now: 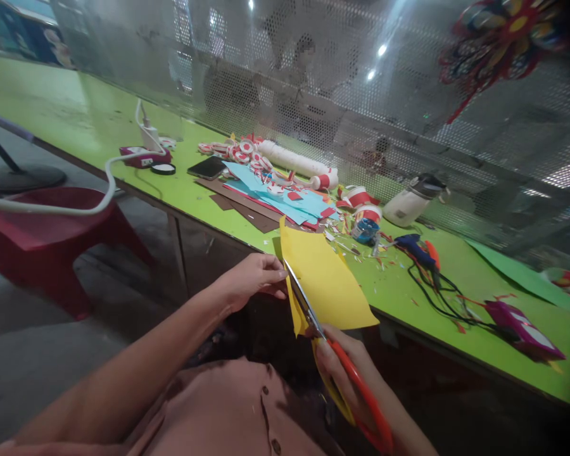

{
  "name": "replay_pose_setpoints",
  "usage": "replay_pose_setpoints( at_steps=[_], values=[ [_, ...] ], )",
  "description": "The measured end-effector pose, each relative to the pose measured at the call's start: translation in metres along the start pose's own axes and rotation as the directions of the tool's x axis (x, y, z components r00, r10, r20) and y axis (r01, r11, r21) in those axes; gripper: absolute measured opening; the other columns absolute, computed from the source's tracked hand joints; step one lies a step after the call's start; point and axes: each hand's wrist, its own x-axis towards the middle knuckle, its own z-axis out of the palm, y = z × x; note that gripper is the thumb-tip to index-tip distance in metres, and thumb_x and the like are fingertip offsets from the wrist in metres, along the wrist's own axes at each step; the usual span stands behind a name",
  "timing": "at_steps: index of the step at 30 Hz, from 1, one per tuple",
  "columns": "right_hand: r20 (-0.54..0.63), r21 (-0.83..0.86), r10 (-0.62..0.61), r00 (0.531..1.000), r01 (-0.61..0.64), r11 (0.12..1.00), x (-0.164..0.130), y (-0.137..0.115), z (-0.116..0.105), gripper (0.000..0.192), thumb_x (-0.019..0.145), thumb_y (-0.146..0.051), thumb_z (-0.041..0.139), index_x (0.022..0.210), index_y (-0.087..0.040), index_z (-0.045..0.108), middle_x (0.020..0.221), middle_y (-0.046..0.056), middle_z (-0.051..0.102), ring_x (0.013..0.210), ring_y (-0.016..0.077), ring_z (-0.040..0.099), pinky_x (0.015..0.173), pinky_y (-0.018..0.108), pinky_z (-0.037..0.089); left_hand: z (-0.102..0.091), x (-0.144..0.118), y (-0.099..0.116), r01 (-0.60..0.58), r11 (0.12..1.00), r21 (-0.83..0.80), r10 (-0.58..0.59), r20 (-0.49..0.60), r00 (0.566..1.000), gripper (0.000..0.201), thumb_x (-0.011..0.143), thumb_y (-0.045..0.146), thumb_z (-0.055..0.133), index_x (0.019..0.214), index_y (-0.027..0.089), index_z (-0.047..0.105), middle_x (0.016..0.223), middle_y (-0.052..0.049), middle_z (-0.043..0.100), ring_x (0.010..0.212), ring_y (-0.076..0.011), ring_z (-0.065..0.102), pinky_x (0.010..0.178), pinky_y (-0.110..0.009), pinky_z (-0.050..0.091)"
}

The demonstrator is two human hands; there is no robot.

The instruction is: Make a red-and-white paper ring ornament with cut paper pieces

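Note:
A sheet of yellow paper point(330, 275) is held up at the front edge of the green table. My left hand point(261, 277) pinches its left margin between thumb and fingers. In my right hand point(339, 358) is a pair of scissors point(308, 310) with red-orange handles, my fingers wrapped round them. The blades point up and away from me, lying along the paper's left side near my left fingertips. A narrow yellow strip point(294, 310) hangs to the left of the blades. Part of the right hand's grip is hidden behind the scissors.
Behind the paper, the green table point(237, 218) bears light blue sheets point(261, 190), brown card point(251, 215), a phone point(208, 167), a white tube point(294, 158) and paper scraps. A glue gun point(418, 250), kettle point(415, 199) and purple power strip point(525, 329) lie right. A red stool point(52, 234) stands left.

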Motion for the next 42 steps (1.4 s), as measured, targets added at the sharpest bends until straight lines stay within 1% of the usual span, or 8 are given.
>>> replay_pose_setpoints(
  at_steps=[7, 12, 16, 21, 23, 30, 36, 42],
  values=[
    [-0.005, -0.045, 0.006, 1.000, -0.007, 0.999, 0.004, -0.003, -0.004, 0.042, 0.085, -0.055, 0.040, 0.082, -0.016, 0.054, 0.058, -0.004, 0.037, 0.051, 0.0097, 0.034, 0.047, 0.022, 0.028, 0.000, 0.001, 0.002, 0.001, 0.999, -0.045, -0.002, -0.021, 1.000, 0.027, 0.060, 0.030, 0.075, 0.065, 0.011, 0.056, 0.068, -0.005, 0.062, 0.062, -0.0125, 0.061, 0.063, -0.028, 0.053],
    [0.006, -0.086, -0.019, 1.000, 0.019, 0.996, 0.004, -0.009, -0.008, 0.040, 0.086, -0.054, 0.039, 0.079, -0.017, 0.053, 0.060, -0.003, 0.037, 0.055, 0.0102, 0.032, 0.049, 0.023, 0.027, 0.001, -0.001, 0.002, 0.002, 0.998, -0.061, -0.003, -0.019, 1.000, 0.026, 0.060, 0.029, 0.076, 0.066, 0.010, 0.058, 0.069, -0.005, 0.064, 0.063, -0.0127, 0.061, 0.064, -0.028, 0.053],
    [0.033, -0.094, -0.006, 0.999, 0.009, 0.996, 0.004, -0.009, -0.010, 0.040, 0.087, -0.053, 0.038, 0.080, -0.017, 0.052, 0.059, -0.004, 0.035, 0.053, 0.0100, 0.030, 0.048, 0.023, 0.025, 0.000, -0.002, 0.002, 0.000, 0.997, -0.078, -0.002, -0.018, 1.000, 0.026, 0.059, 0.028, 0.077, 0.065, 0.010, 0.059, 0.071, -0.006, 0.064, 0.065, -0.0131, 0.062, 0.066, -0.029, 0.052],
    [0.026, -0.144, -0.056, 0.998, 0.059, 0.988, 0.006, -0.006, -0.011, 0.042, 0.086, -0.054, 0.039, 0.086, -0.016, 0.057, 0.065, -0.001, 0.043, 0.057, 0.0112, 0.035, 0.052, 0.023, 0.030, -0.001, -0.003, 0.003, 0.001, 0.995, -0.100, -0.002, -0.007, 1.000, 0.026, 0.059, 0.028, 0.077, 0.065, 0.010, 0.060, 0.070, -0.006, 0.063, 0.067, -0.0135, 0.061, 0.068, -0.030, 0.052],
    [0.037, -0.164, -0.071, 0.997, 0.077, 0.983, 0.007, -0.005, -0.011, 0.041, 0.086, -0.053, 0.039, 0.086, -0.016, 0.057, 0.066, 0.000, 0.045, 0.059, 0.0116, 0.037, 0.053, 0.024, 0.031, -0.002, -0.004, 0.003, 0.002, 0.995, -0.103, -0.003, -0.007, 1.000, 0.024, 0.060, 0.027, 0.076, 0.066, 0.010, 0.060, 0.070, -0.005, 0.063, 0.066, -0.0132, 0.061, 0.069, -0.030, 0.052],
    [0.063, -0.198, -0.083, 0.995, 0.094, 0.976, 0.010, -0.005, -0.013, 0.042, 0.086, -0.052, 0.038, 0.088, -0.015, 0.058, 0.069, 0.001, 0.050, 0.060, 0.0120, 0.040, 0.055, 0.024, 0.034, -0.003, -0.003, 0.002, -0.001, 0.994, -0.110, -0.001, -0.019, 1.000, 0.021, 0.061, 0.024, 0.075, 0.065, 0.009, 0.061, 0.071, -0.005, 0.062, 0.066, -0.0135, 0.060, 0.069, -0.030, 0.052],
    [0.070, -0.158, -0.057, 0.996, 0.067, 0.985, 0.012, -0.008, -0.015, 0.041, 0.087, -0.052, 0.040, 0.091, -0.015, 0.058, 0.064, -0.002, 0.042, 0.057, 0.0110, 0.036, 0.053, 0.023, 0.031, -0.005, -0.003, 0.002, -0.006, 0.993, -0.114, 0.004, -0.022, 1.000, 0.022, 0.060, 0.026, 0.077, 0.064, 0.010, 0.061, 0.071, -0.005, 0.062, 0.067, -0.0133, 0.060, 0.069, -0.030, 0.052],
    [0.057, -0.141, -0.044, 0.997, 0.052, 0.989, 0.013, -0.010, -0.015, 0.041, 0.086, -0.052, 0.041, 0.091, -0.015, 0.059, 0.065, -0.002, 0.040, 0.057, 0.0109, 0.033, 0.052, 0.023, 0.030, -0.007, -0.001, 0.001, 0.002, 0.991, -0.131, -0.005, -0.017, 1.000, 0.023, 0.059, 0.026, 0.078, 0.063, 0.011, 0.061, 0.069, -0.005, 0.063, 0.066, -0.0136, 0.061, 0.069, -0.030, 0.052]
  ],
)
